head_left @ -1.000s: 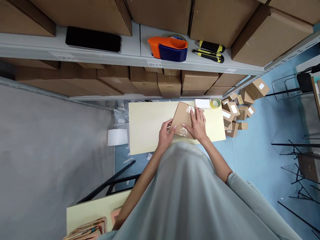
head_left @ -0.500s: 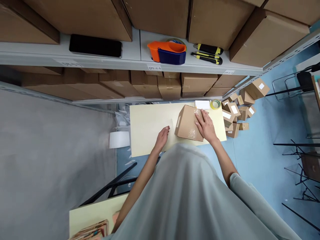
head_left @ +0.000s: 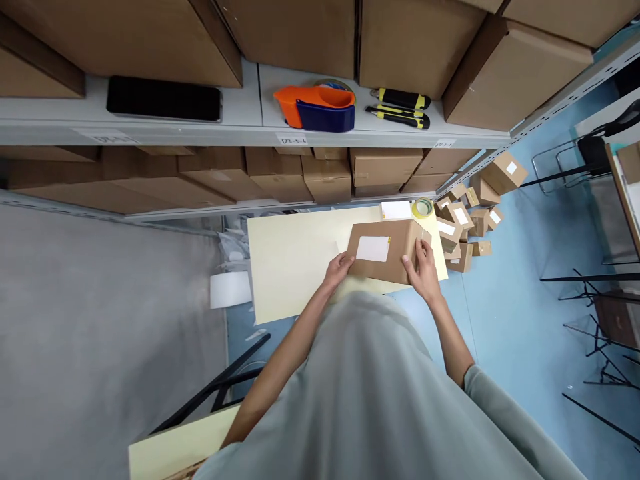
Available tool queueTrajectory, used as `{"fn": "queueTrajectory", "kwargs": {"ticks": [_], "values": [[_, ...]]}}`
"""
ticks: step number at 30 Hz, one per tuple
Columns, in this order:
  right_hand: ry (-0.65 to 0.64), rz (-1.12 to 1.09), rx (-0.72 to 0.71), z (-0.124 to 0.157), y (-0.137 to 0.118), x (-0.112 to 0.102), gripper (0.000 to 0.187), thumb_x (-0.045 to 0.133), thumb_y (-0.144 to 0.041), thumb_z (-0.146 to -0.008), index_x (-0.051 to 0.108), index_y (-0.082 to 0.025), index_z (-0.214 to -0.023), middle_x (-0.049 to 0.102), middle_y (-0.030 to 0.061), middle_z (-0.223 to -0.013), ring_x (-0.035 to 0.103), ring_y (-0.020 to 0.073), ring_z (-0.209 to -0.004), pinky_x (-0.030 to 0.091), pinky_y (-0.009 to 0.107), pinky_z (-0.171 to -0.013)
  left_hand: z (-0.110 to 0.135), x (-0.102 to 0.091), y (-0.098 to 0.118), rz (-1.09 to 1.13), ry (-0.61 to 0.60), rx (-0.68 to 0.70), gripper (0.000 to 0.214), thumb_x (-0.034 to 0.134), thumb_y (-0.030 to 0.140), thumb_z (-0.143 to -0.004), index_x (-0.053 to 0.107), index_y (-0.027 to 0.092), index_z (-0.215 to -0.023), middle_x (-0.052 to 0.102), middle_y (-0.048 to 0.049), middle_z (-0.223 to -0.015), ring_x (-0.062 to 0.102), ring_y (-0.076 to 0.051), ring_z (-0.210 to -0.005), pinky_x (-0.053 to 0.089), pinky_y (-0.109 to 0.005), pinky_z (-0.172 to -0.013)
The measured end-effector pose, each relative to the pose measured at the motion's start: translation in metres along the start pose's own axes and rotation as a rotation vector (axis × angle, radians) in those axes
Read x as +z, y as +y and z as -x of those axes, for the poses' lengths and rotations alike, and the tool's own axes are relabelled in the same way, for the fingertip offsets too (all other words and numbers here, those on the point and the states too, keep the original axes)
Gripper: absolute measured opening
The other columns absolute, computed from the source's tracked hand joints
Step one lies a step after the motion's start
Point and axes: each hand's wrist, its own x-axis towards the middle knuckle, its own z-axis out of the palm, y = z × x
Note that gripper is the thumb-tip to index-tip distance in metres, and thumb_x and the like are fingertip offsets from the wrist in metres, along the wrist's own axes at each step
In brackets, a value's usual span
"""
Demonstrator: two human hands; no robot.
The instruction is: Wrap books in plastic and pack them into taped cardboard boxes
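A brown cardboard box (head_left: 395,267) is held between my two hands over the pale yellow table (head_left: 285,267). Its upward face carries a white label (head_left: 373,249). My left hand (head_left: 339,270) grips the box's left edge, thumb near the label side. At the right end, my right hand (head_left: 423,268) holds the box with thumb and fingers apart around its corner. Behind the box on the table lie a white stack of labels (head_left: 396,211) and a roll of yellowish tape (head_left: 423,208).
Above the table runs a shelf with large boxes (head_left: 295,33), a black phone (head_left: 164,99), an orange-and-blue tape dispenser (head_left: 320,110) and utility knives (head_left: 400,108). Several small labelled boxes (head_left: 457,217) are piled right of the table. A white roll (head_left: 230,290) is at its left.
The box has been turned so its labelled face is up. My left hand, apart from it before, now grips its left edge; my right hand shifted from its top to its right end.
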Motion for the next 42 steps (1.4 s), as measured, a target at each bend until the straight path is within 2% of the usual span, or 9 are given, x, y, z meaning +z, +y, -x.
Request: {"fn": "queueTrajectory", "kwargs": {"ticks": [6,12,15,18,21,27,35,39,42], "values": [[-0.164,-0.416,0.158,-0.019,0.031,0.039,0.093,0.044,-0.084,-0.102,0.045,-0.023,-0.172,0.045,0.0081,-0.176,0.037,0.0298,-0.166,0.024,0.048,-0.141,0.044,-0.052,-0.012,0.01,0.154,0.028,0.061,0.08,0.042,-0.085,0.072,0.021,-0.141,0.071,-0.0146,-0.15,0.073,-0.03,-0.126,0.062,-0.048,-0.109],[-0.195,-0.48,0.276,-0.021,0.043,0.085,0.103,0.051,-0.088,-0.094,0.047,-0.02,-0.171,0.054,0.0122,-0.17,0.051,0.0343,-0.157,0.037,0.052,-0.134,0.059,-0.07,-0.024,-0.001,0.208,-0.049,0.052,0.076,0.036,-0.091,0.071,0.021,-0.14,0.067,-0.0154,-0.155,0.07,-0.031,-0.136,0.057,-0.05,-0.118],[-0.092,-0.471,0.464,-0.006,0.049,0.089,0.112,0.055,-0.088,-0.091,0.041,-0.013,-0.173,0.058,0.02,-0.164,0.06,0.0356,-0.146,0.047,0.053,-0.127,0.067,-0.067,-0.033,0.046,0.203,-0.089,0.06,0.076,0.041,-0.095,0.063,0.021,-0.15,0.058,-0.0165,-0.165,0.061,-0.032,-0.149,0.051,-0.05,-0.125],[-0.081,-0.51,0.551,0.015,0.048,0.089,0.105,0.057,-0.085,-0.092,0.045,-0.019,-0.171,0.062,0.0173,-0.16,0.061,0.0343,-0.145,0.05,0.053,-0.123,0.075,-0.06,-0.037,0.099,0.191,-0.116,0.071,0.074,0.046,-0.097,0.053,0.024,-0.161,0.045,-0.014,-0.177,0.051,-0.031,-0.159,0.046,-0.048,-0.13],[-0.171,-0.56,0.508,0.034,0.037,0.091,0.091,0.058,-0.085,-0.094,0.053,-0.03,-0.167,0.066,0.0084,-0.157,0.062,0.0335,-0.143,0.053,0.054,-0.121,0.081,-0.056,-0.032,0.085,0.097,-0.074,0.072,0.07,0.052,-0.099,0.05,0.028,-0.164,0.053,-0.0096,-0.171,0.053,-0.029,-0.157,0.044,-0.047,-0.13],[-0.14,-0.582,0.417,0.053,0.018,0.074,0.093,0.055,-0.087,-0.095,0.054,-0.029,-0.167,0.07,0.0046,-0.152,0.067,0.0334,-0.134,0.056,0.056,-0.118,0.091,-0.058,-0.005,-0.03,0.012,0.029,0.074,0.068,0.06,-0.1,0.053,0.024,-0.164,0.065,-0.0108,-0.16,0.062,-0.03,-0.148,0.049,-0.045,-0.127],[0.001,-0.595,0.37,0.063,0.036,0.013,0.087,0.053,-0.082,-0.101,0.054,-0.027,-0.168,0.069,0.0067,-0.154,0.064,0.0331,-0.142,0.055,0.051,-0.12,0.095,-0.004,0.032,-0.047,-0.016,0.09,0.073,0.07,0.059,-0.1,0.056,0.024,-0.162,0.062,-0.0106,-0.163,0.057,-0.031,-0.153,0.048,-0.042,-0.127],[0.015,-0.623,0.383,0.053,0.072,-0.02,0.086,0.051,-0.083,-0.102,0.055,-0.027,-0.167,0.071,0.0058,-0.151,0.066,0.0335,-0.139,0.057,0.05,-0.118,0.092,0.046,0.047,-0.078,-0.016,0.07,0.07,0.071,0.055,-0.1,0.058,0.025,-0.161,0.063,-0.0101,-0.163,0.059,-0.031,-0.151,0.048,-0.043,-0.127],[0.006,-0.662,0.374,0.04,0.116,-0.052,0.084,0.05,-0.083,-0.102,0.058,-0.027,-0.164,0.07,0.0051,-0.152,0.067,0.0335,-0.137,0.058,0.048,-0.117,0.088,0.098,0.054,-0.152,0.003,0.07,0.068,0.069,0.055,-0.101,0.057,0.027,-0.162,0.062,-0.0087,-0.163,0.059,-0.031,-0.151,0.049,-0.044,-0.127]]}}
